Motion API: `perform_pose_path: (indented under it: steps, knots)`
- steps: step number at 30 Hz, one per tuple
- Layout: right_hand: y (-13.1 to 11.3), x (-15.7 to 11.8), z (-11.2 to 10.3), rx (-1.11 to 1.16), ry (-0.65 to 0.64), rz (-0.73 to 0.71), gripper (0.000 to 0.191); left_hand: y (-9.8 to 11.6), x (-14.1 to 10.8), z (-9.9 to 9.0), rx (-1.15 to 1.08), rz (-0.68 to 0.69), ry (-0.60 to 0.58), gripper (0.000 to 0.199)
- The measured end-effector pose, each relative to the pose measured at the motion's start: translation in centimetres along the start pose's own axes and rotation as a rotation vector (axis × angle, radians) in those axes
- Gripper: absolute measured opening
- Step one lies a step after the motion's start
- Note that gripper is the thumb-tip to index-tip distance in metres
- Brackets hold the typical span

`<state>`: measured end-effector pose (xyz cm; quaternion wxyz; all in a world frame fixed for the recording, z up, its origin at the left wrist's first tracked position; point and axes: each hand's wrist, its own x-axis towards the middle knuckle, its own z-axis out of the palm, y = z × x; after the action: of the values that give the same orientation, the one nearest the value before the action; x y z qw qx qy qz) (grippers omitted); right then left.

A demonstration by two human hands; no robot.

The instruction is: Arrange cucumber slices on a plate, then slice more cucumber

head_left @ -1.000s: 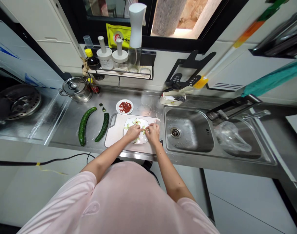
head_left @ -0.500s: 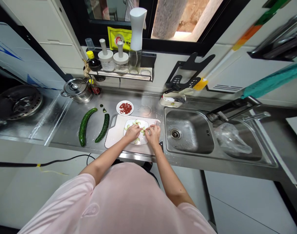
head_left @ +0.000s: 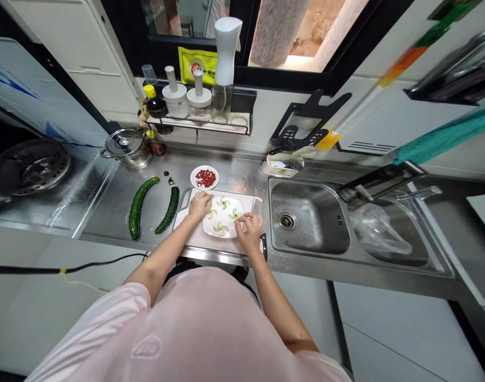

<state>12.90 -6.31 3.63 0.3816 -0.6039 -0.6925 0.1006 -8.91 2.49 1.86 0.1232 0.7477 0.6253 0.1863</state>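
A white plate (head_left: 227,220) lies on a pale cutting board (head_left: 195,237) with several pinwheel shapes of thin green-edged cucumber slices (head_left: 220,228) on it. My left hand (head_left: 199,208) is at the plate's upper left edge, fingers bent together against the rim. On the right side, my right hand (head_left: 250,232) reaches over the plate with fingers apart, its fingertips at the right-hand pinwheel (head_left: 236,215). A small dish (head_left: 193,180) of chopped red pieces stands just behind the board. Two green cucumbers (head_left: 138,209) lie left of the board, the shorter one with a cut end.
A knife handle (head_left: 264,245) shows at the board's right edge. Farther right is a steel sink (head_left: 309,233), with a plastic bag (head_left: 379,228) in the second basin. A lidded pot (head_left: 128,151) stands back left, below a shelf (head_left: 202,124) with jars and bottles.
My left hand has moved from the plate's middle left to its rim. My right hand has shifted slightly down and away from the centre, uncovering the pinwheels.
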Motion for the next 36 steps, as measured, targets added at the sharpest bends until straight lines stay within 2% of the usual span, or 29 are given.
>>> perform_pose_path:
  steps: [10, 20, 26, 36]
  knots:
    - [-0.9, -1.6, -0.9, 0.021, -0.033, 0.005, 0.01, -3.5, 2.3, -1.5, 0.033, -0.267, 0.071, 0.03]
    - [-1.1, -0.5, -1.8, 0.033, -0.004, 0.018, 0.01, -3.5, 5.7, -1.8, 0.059, -0.364, -0.065, 0.025]
    - [-1.3, -0.5, -2.1, 0.04, 0.002, 0.028, 0.01, -4.4, 6.8, -1.9, 0.108, -0.343, -0.086, 0.028]
    - [-1.0, -0.7, -2.2, 0.039, 0.012, 0.034, 0.01, -4.4, 8.0, -1.6, 0.161, -0.23, -0.172, 0.032]
